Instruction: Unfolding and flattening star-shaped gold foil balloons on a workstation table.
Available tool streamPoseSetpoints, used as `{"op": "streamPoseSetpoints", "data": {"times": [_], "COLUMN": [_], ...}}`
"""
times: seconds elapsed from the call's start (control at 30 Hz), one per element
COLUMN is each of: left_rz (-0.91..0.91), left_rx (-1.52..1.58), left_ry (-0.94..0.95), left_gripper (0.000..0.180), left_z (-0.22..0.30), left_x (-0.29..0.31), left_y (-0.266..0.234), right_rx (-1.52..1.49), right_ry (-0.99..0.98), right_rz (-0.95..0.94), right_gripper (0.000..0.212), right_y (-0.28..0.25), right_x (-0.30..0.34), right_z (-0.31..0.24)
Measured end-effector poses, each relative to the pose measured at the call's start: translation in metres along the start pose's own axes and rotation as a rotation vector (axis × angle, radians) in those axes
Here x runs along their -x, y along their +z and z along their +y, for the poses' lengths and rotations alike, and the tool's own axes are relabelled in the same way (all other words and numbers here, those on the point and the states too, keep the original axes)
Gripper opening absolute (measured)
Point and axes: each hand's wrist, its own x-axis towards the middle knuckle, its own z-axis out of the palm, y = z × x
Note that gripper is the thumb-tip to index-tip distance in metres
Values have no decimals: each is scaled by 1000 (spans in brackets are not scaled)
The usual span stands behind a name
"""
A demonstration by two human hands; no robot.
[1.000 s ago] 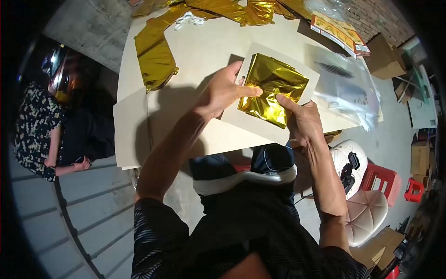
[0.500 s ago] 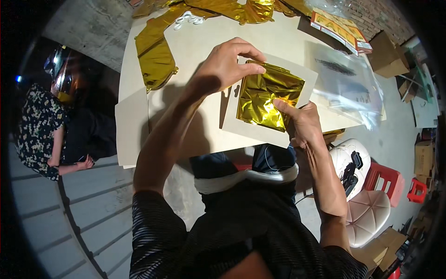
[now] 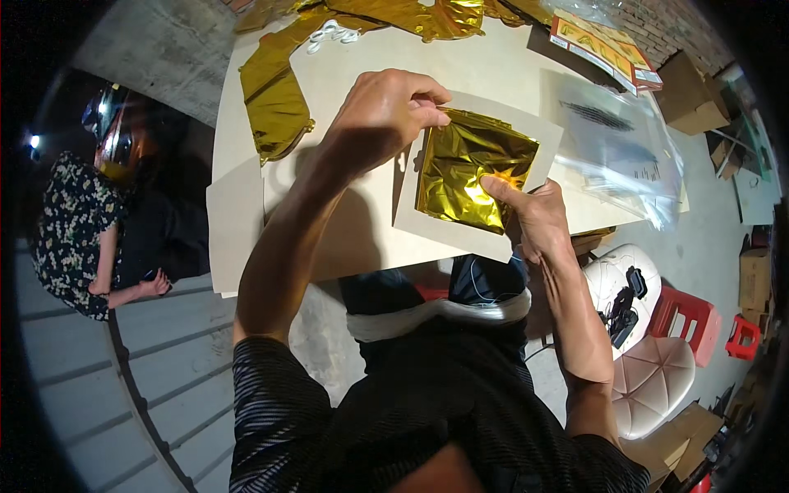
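A folded gold foil balloon (image 3: pixel 468 164) lies flat against a pale backing card (image 3: pixel 532 171), which has a small hanging slot at its left side. The card is tilted slightly over the table's near edge. My right hand (image 3: pixel 542 218) grips the card's right side, its thumb pressing on the foil and its other fingers mostly hidden underneath. At the foil's upper left corner, my left hand (image 3: pixel 390 111) is closed in a pinch, thumb against forefinger.
More flat gold balloons (image 3: pixel 275 107) lie along the pale table's (image 3: pixel 329 238) far left edge, beside white coiled ribbon (image 3: pixel 333 34). Clear plastic bags (image 3: pixel 616 148) and printed packets (image 3: pixel 604 51) lie to the right. A seated person (image 3: pixel 78 222) is at left; stools (image 3: pixel 653 382) stand at right.
My left hand has shifted a little to the left, from the foil's top edge to its upper left corner. The right hand and the card stay nearly still.
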Motion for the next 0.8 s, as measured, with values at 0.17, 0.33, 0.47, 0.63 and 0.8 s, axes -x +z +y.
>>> {"op": "streamPoseSetpoints", "data": {"times": [0.17,0.33,0.47,0.63,0.8], "left_rz": [-28,-85,-137,-267,-214], "left_rx": [8,91,103,77,139], "left_ry": [-46,-58,-15,-11,141], "left_gripper": [25,20,22,25,24], "left_z": [0,-2,-5,-9,-11], "left_x": [1,-4,-10,-12,-12], "left_y": [3,2,0,2,12], "right_rx": [59,4,58,89,47], "right_ry": [33,-4,16,77,58], "right_rz": [20,-12,-1,7,6], "right_gripper": [35,36,37,37,37], "right_y": [1,2,1,-4,-5], "right_x": [3,4,5,1,-3], "right_z": [-4,-3,-4,-4,2]}}
